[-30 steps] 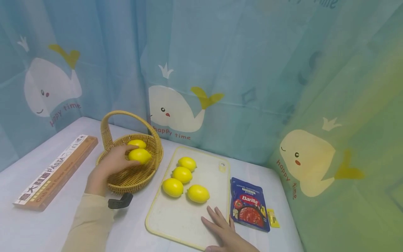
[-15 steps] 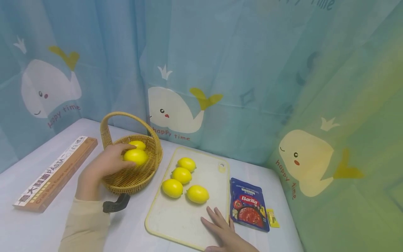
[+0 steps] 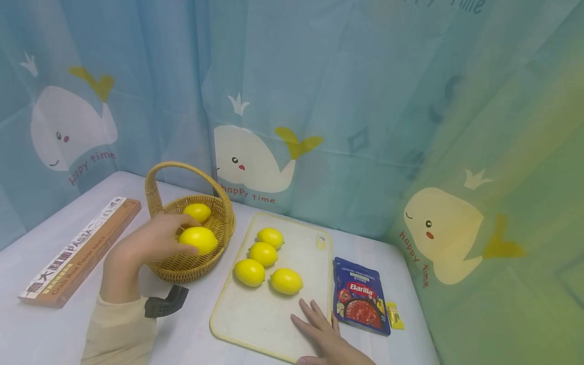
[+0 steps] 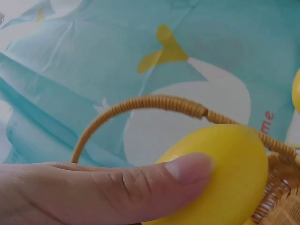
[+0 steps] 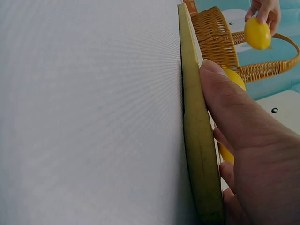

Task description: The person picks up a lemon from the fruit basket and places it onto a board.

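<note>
My left hand (image 3: 157, 238) grips a lemon (image 3: 198, 240) between thumb and fingers, with the thumb lying along its side in the left wrist view. In the right wrist view that lemon hangs in the air over the wicker basket (image 5: 215, 40). A second lemon (image 3: 197, 212) lies inside the basket, behind the held one. On the white cutting board (image 3: 269, 322) sit several more lemons (image 3: 286, 281), three of them in a slanting row. My right hand (image 3: 326, 337) rests on the board's near right part, fingers spread, its thumb close to the edge in the right wrist view.
A long pasta box (image 3: 82, 251) lies left of the basket. To the right of the board are a blue Barilla sauce pouch (image 3: 362, 296) and a small yellow packet (image 3: 395, 315). The basket's tall handle (image 3: 187, 167) arches over its bowl. Whale-print curtains (image 3: 356, 126) surround the table.
The left hand, lemon in its grip, has shifted a little left and toward me, uncovering more of the lemon behind. The right hand stays where it was.
</note>
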Motion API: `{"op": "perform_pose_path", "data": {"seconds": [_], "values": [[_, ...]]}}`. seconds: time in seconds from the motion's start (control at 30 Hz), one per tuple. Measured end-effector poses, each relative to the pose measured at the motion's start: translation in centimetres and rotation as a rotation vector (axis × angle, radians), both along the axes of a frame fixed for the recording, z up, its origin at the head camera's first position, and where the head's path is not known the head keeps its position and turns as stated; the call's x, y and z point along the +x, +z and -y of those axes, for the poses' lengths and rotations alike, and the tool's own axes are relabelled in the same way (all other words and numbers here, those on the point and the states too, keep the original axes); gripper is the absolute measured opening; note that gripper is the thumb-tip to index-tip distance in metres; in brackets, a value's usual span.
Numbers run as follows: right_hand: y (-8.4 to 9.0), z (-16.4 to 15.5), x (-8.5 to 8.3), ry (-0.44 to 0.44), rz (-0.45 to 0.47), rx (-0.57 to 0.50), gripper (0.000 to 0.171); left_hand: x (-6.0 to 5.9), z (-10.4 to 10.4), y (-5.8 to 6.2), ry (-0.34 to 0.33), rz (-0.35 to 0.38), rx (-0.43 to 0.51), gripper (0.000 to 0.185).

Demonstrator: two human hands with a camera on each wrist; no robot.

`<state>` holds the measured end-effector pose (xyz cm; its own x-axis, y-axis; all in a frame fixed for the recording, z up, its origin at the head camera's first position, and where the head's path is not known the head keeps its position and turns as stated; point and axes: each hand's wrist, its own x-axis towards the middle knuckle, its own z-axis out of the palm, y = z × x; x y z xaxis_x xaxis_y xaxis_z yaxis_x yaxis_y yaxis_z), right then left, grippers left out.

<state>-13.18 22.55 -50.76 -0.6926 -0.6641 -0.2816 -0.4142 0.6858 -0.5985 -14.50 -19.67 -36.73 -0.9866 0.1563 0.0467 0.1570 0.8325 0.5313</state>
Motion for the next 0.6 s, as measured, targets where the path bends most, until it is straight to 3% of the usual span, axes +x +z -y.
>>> {"op": "perform_pose_path", "data": {"seconds": [0.33, 0.6], "values": [[0.1, 0.0, 0.0, 0.002, 0.004, 0.002, 0.073, 0.4, -2.3, 0.8, -0.094, 0.000, 0.015, 0.043], [0.2, 0.0, 0.0, 0.005, 0.003, -0.003, 0.073, 0.2, -4.5, 0.5, -0.152, 0.013, 0.024, 0.036]]}}
